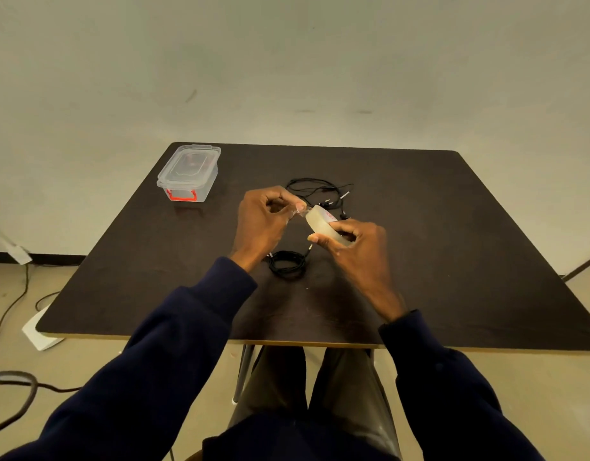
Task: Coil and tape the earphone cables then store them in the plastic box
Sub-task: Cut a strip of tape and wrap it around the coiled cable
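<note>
Dark tabletop (453,261) meets a pale wall. Above its middle, the right hand (356,247) grips a translucent roll of tape (323,224), while the left hand (263,221) pinches its free end. Below them lies a coiled black earphone cable (287,263); a loose tangled one (320,191) lies beyond. The lidded clear plastic box (189,173), red-latched, sits far left.

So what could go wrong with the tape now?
The tape end that the left hand pinches, off the tape roll in the right hand, could curl and stick to itself. The coiled cable lies unheld on the table, so it might spring loose. The plastic box has its lid on; opening it needs a free hand.
</note>
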Motion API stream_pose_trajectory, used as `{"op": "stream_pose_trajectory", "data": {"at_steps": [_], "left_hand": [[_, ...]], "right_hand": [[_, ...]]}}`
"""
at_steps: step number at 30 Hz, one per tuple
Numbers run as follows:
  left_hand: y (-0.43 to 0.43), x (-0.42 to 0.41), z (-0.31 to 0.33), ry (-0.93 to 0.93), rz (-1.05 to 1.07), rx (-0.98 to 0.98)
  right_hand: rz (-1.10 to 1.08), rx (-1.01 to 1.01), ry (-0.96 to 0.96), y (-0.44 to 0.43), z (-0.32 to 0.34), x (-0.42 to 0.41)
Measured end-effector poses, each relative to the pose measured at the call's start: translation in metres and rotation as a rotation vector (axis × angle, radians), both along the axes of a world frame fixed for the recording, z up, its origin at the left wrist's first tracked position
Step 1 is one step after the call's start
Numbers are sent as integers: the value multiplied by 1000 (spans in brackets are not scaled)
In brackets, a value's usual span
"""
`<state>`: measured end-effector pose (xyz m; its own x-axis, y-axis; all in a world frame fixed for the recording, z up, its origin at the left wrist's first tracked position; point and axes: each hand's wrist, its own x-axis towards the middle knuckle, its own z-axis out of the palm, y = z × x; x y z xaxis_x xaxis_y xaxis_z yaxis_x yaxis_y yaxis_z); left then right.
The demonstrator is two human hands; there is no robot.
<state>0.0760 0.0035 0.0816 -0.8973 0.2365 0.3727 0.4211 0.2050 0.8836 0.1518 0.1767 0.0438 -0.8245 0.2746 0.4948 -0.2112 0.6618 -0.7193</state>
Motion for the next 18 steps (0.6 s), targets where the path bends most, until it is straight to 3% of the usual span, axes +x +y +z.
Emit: {"op": "stream_pose_trajectory", "data": {"at_steps": [11, 14, 16, 18], "left_hand": [[5, -22, 21, -220, -128, 1], [9, -29, 20, -170, -84, -60], [12, -32, 18, -117, -46, -110], [13, -35, 15, -85, -28, -128]], "right_hand": [[-13, -157, -121, 9, 1, 3], [-212, 83, -237, 31, -7, 15], [-322, 347, -467, 39, -13, 21], [-346, 427, -622, 40, -16, 23]]}}
